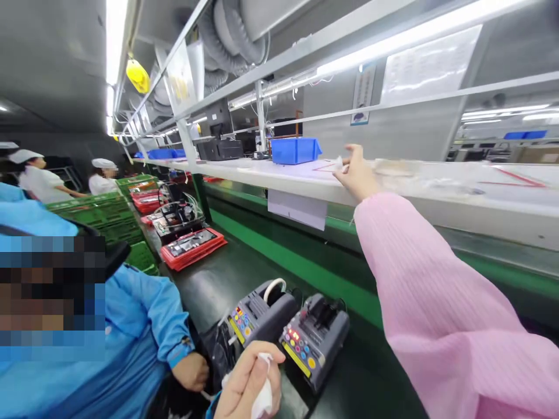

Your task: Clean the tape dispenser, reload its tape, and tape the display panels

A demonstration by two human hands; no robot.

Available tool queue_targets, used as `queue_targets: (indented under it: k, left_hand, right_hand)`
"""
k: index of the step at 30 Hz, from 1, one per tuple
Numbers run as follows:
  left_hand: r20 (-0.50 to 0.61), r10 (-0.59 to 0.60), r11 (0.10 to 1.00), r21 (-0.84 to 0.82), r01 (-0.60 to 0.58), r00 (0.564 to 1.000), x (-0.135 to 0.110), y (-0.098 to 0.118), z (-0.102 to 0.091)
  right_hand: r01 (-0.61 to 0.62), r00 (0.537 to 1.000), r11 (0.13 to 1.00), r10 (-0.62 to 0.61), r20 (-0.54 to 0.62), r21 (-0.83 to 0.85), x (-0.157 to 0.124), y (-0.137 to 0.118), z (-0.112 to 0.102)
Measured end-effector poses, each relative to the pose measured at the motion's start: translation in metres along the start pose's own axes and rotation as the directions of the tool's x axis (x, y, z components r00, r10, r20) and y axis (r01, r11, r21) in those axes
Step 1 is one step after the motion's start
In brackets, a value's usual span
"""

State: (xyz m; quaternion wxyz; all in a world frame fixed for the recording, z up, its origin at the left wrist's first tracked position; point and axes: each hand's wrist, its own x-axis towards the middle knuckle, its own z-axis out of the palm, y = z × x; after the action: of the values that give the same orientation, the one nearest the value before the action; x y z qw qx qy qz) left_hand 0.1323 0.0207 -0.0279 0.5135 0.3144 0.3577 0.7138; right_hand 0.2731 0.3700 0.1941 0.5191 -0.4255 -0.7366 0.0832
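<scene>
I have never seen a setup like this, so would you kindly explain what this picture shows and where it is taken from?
There is no robot here: a person works with two bare hands. The single picture comes from a camera on that person's head, looking forward and down. The right hand, extending from a pink fabric sleeve, is raised at the long white shelf and appears to pinch a small white piece. The left hand, low in view, holds a crumpled white wad near two grey machines with round coloured buttons. These stand on the dark work surface, with flat red trays farther along. A blue plastic bin sits on the shelf. The person in blue at left is a co-worker.
</scene>
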Motion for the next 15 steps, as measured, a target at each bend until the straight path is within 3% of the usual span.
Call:
queue_targets:
  k: [3,8,10,13,14,15]
  left_hand:
    - [0.113,0.019,0.991,-0.131,-0.004,0.993,0.045,0.021,-0.001]
    - [-0.03,-0.098,0.982,-0.167,0.092,0.995,0.08,0.062,0.028]
    - [-0.003,-0.173,0.968,-0.187,0.169,0.985,0.088,0.072,0.037]
    - [0.054,-0.247,0.937,-0.242,0.253,0.968,0.101,0.075,0.041]
    - [0.076,-0.265,0.925,-0.261,0.276,0.961,0.104,0.073,0.041]
    - [0.1,-0.283,0.912,-0.28,0.3,0.954,0.107,0.07,0.041]
  right_hand:
    - [-0.196,0.974,0.973,0.208,0.095,-0.118,0.038,0.019,0.023]
    - [-0.313,0.914,0.932,0.347,0.208,-0.181,0.045,0.031,0.025]
    - [-0.351,0.895,0.917,0.388,0.221,-0.191,0.043,0.022,0.018]
    - [-0.337,0.925,0.924,0.361,0.122,-0.181,0.009,-0.002,0.004]
    - [-0.296,0.946,0.94,0.313,0.083,-0.169,-0.015,-0.012,0.0]
    - [-0.163,0.986,0.983,0.164,0.007,-0.084,-0.044,-0.022,-0.004]
